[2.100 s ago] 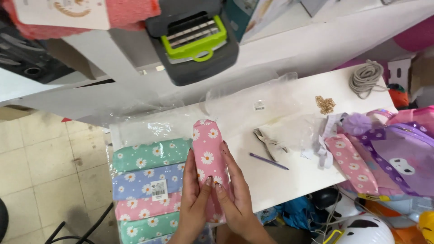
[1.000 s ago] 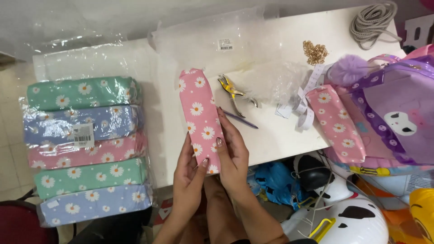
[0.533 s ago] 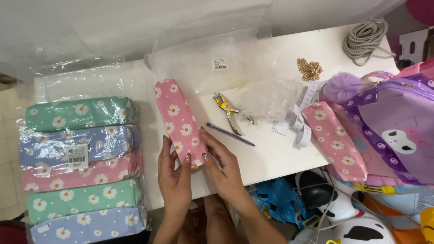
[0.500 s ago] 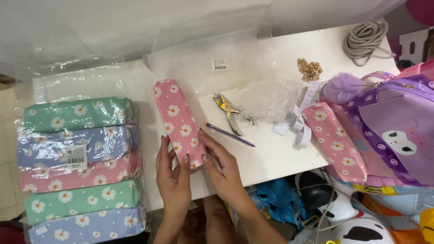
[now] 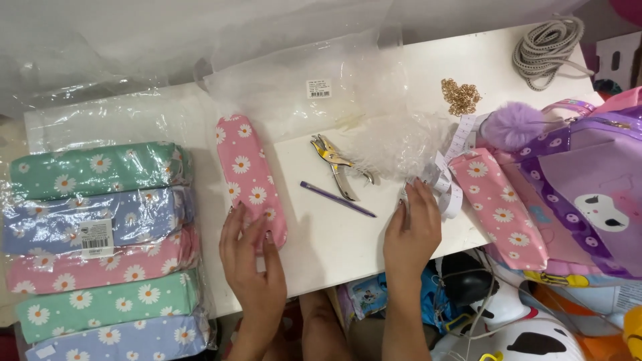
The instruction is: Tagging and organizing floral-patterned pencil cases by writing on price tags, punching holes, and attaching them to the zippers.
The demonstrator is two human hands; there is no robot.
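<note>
Left hand [image 5: 251,264]: fingers spread flat, tips pressing the near end of the pink daisy-print fabric pencil pouch [image 5: 249,177]. Right hand [image 5: 412,234]: open, fingers loosely extended, tips touching the white tape measure strip [image 5: 447,184] at the edge of the crinkled clear plastic bag [image 5: 394,144]; nothing pinched.

Pouch: lies flat on the white bench [image 5: 334,234], directly ahead of the left hand; long axis runs away from the person, far end tilted slightly left.

Between the hands: purple pen [image 5: 336,198], gold-coloured hole-punch pliers [image 5: 336,162].

Left of the left hand: wrapped stack of green, blue and pink daisy pouches [image 5: 100,247].

Right of the right hand: second pink daisy pouch [image 5: 500,207].

Handling note, as judged: steadying the pouch works best with even, flat pressure along its axis, so that it does not roll or skew.
</note>
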